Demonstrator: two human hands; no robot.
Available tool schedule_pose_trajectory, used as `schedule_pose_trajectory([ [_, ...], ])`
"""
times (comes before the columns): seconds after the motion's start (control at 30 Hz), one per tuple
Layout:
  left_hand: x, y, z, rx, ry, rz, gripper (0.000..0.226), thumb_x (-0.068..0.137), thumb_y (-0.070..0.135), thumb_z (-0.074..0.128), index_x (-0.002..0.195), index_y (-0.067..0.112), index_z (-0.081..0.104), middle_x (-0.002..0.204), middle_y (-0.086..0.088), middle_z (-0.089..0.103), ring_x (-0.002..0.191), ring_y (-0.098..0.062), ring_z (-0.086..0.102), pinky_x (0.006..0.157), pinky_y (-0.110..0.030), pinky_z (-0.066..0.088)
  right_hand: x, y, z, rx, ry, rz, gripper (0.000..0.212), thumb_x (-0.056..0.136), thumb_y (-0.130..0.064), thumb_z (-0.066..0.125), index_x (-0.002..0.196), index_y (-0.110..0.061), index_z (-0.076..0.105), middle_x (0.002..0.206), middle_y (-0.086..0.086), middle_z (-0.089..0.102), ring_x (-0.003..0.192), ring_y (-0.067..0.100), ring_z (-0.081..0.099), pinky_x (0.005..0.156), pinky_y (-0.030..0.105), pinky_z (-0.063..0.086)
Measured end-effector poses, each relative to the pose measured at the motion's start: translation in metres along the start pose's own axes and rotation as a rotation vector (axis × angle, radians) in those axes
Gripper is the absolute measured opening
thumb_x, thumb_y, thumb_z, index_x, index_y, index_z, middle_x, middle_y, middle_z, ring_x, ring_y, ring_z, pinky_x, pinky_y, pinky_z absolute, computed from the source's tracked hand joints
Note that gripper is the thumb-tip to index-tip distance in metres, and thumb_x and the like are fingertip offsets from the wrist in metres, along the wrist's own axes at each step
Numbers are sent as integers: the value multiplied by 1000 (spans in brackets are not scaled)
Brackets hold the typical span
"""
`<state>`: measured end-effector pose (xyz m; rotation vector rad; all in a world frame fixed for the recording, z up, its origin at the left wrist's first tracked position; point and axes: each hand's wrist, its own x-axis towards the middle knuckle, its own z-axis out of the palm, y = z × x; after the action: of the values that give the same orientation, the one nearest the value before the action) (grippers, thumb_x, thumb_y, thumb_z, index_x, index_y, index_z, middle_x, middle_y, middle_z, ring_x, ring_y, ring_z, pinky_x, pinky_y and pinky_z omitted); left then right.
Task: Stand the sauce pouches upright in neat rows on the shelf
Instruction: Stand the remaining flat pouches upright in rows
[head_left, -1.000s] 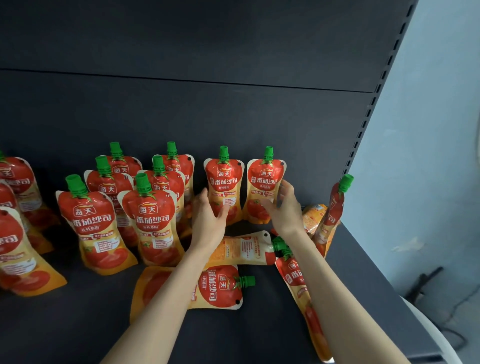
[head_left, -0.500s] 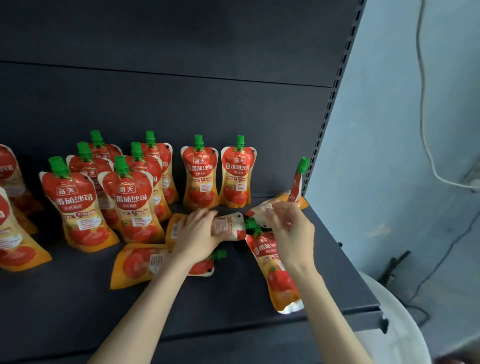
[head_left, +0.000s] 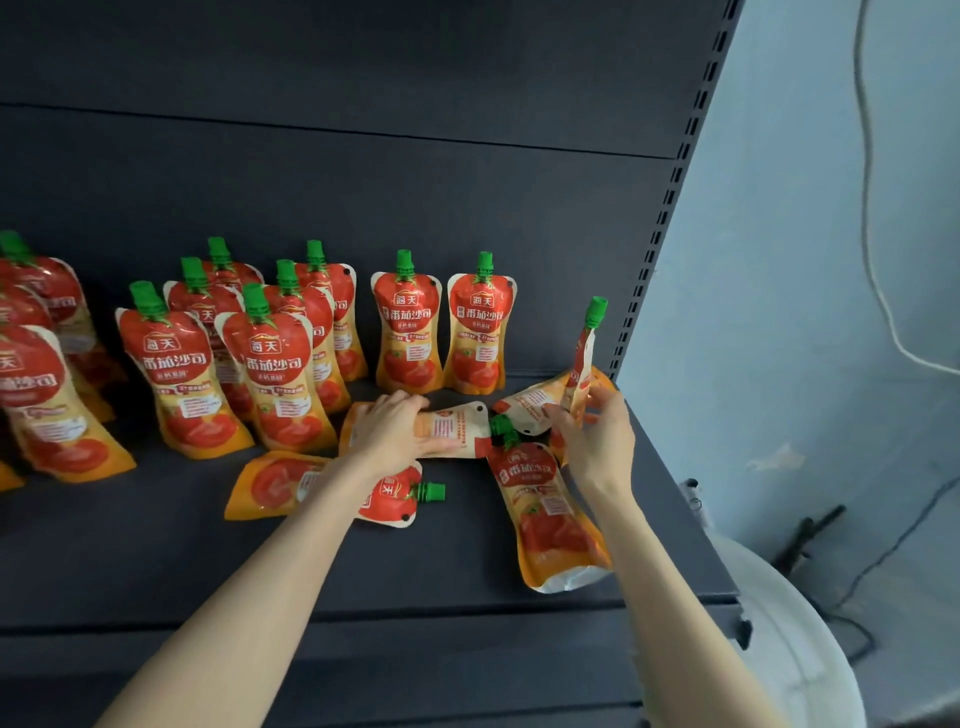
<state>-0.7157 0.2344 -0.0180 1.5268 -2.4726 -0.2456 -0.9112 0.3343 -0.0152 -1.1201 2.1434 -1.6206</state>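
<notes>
Nearer than the pale pouch (head_left: 457, 431) and to its right, a face-up pouch (head_left: 550, 514) lies flat on the shelf (head_left: 156, 571), its green cap at the pale pouch's right end. Nearer and to its left, a sideways pouch (head_left: 275, 483) lies flat, partly under the left forearm. The pale pouch itself lies back side up, and the left hand (head_left: 392, 434) grips it, fingers curled over its far edge. Just right of it, the right hand (head_left: 597, 441) pinches the lower part of an edge-on pouch (head_left: 582, 364), which stands upright beside a fallen pouch (head_left: 530, 405). Behind the pale pouch stand two upright pouches (head_left: 408, 332), and to its far left more standing pouches (head_left: 270, 364) form rows.
</notes>
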Motion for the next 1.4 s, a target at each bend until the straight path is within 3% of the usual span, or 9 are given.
schedule_pose_trajectory([
  [0.17,-2,-1,1,-201,126,75,52,76,52,66,117,20,60,116,-1,58,107,-22,55,94,-39,43,3,1,-5,60,19,-33,15,92,-25,57,104,-18,61,99,-1,65,88,18,60,75,34,52],
  [0.3,2,4,-2,-570,165,118,26,79,36,69,99,19,66,103,4,61,99,-14,61,79,-35,56,11,-12,-14,163,-20,-94,23,93,-23,56,113,-14,61,105,-3,64,94,13,61,69,13,46],
  [0.47,3,10,-17,-880,323,153,11,82,29,67,92,25,64,89,14,63,87,-2,61,69,-12,47,9,-38,-21,288,-150,-160,28,93,-25,55,118,-14,57,113,0,64,100,14,62,84,30,52],
  [0.73,-40,13,-42,-1373,486,-33,11,80,45,61,89,39,65,86,15,71,84,-4,67,63,-14,51,-37,-59,-2,601,-478,-116,13,95,-25,51,100,-24,63,99,-5,72,93,14,69,72,25,56],
  [0.87,-76,4,-42,-1386,476,-71,19,77,55,56,95,48,59,90,22,68,84,-1,67,67,-25,56,-69,-66,25,675,-579,-99,15,95,-21,52,105,-15,62,102,-1,72,96,15,68,74,24,54],
  [1.03,-112,-23,-46,-1217,522,36,14,90,39,52,94,45,63,96,23,67,91,5,62,68,-8,48,-107,-80,52,682,-590,-161,17,96,-18,50,107,-20,63,102,-3,72,94,13,68,71,22,54],
  [1.2,-136,-68,-54,-1139,587,34,10,92,30,53,95,34,62,95,16,67,91,5,61,69,-6,46,-153,-101,90,654,-531,-212,14,95,-18,51,102,-20,63,95,0,71,84,14,67,69,28,54],
  [1.3,-149,-107,-57,-1153,614,-42,5,91,33,53,92,34,58,94,13,65,89,-1,62,70,-13,50,-180,-111,113,670,-511,-184,14,95,-16,51,105,-11,60,93,-2,72,85,12,69,69,21,52],
  [1.4,-157,-141,-55,-1120,597,-79,15,93,34,49,103,25,57,105,1,62,100,-11,60,82,-27,52,-207,-120,135,674,-509,-166,15,95,-17,51,107,-13,60,103,4,70,97,20,67,79,30,54],
])
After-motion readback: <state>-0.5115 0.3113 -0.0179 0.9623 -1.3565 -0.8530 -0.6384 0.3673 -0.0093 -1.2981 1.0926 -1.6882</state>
